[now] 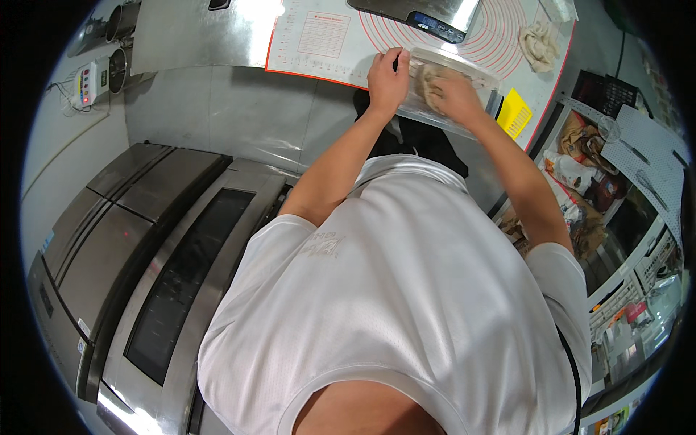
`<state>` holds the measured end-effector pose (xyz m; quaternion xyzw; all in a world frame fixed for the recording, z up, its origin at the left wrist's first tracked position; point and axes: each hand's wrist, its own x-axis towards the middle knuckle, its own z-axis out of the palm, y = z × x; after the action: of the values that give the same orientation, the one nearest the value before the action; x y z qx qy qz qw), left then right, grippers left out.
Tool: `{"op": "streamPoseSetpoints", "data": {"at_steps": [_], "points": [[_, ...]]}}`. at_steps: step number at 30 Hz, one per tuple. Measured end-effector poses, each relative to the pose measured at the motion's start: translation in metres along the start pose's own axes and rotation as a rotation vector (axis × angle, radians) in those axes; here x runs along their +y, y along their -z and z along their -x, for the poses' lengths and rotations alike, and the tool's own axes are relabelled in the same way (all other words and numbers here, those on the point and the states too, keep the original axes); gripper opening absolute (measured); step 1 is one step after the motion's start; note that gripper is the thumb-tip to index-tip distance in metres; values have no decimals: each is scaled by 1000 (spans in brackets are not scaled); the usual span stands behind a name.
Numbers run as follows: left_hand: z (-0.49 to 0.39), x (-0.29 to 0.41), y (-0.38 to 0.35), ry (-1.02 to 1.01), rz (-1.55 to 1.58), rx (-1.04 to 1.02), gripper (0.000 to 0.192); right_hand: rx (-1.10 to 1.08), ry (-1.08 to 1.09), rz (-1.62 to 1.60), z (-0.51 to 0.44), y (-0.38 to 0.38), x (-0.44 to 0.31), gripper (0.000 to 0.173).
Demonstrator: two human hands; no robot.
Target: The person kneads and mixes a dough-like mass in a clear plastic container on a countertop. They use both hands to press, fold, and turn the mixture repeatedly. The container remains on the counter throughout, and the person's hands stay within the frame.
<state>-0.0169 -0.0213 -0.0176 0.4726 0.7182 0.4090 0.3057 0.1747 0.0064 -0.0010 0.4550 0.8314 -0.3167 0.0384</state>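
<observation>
A clear plastic container (pixel 489 84) sits tilted at the near edge of the printed baking mat (pixel 321 54). My left hand (pixel 389 79) grips its left rim. Inside the container, my right hand (pixel 457 95) is on a beige cloth (pixel 429 81), with its fingers curled over it; the hand is slightly blurred. A yellow plastic scraper (pixel 514 114) lies just right of the container. Beyond the container stands a digital kitchen scale (pixel 435 27) with a lit display. A second crumpled beige cloth (pixel 538 46) rests on the mat at the right.
A steel worktop (pixel 206 38) adjoins the mat on the left. Stainless steel oven units (pixel 179 272) stand at the lower left. On the right are a shelf with bags (pixel 571 174) and a perforated board (pixel 647 152) holding whisks. A wall controller (pixel 92 82) hangs at the upper left.
</observation>
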Motion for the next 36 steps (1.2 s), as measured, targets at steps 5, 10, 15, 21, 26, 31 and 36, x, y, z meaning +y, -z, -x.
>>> {"op": "streamPoseSetpoints", "data": {"at_steps": [5,10,15,21,26,31,36], "points": [[-2,1,-4,9,6,-17,31,-55,-14,160,34,22,7,21],[0,1,-4,6,11,-13,31,-279,-101,266,17,26,-9,49],[-1,1,-4,-22,-8,9,32,114,59,310,17,15,-7,72],[0,3,-6,38,49,28,33,-29,-238,63,-6,-25,3,74],[-3,2,-7,8,53,6,30,30,69,312,-21,-35,-3,46],[5,4,1,-1,-29,-32,31,218,260,463,-5,-21,5,49],[6,7,-1,13,7,-8,28,150,-8,482,17,-16,14,61]]}}
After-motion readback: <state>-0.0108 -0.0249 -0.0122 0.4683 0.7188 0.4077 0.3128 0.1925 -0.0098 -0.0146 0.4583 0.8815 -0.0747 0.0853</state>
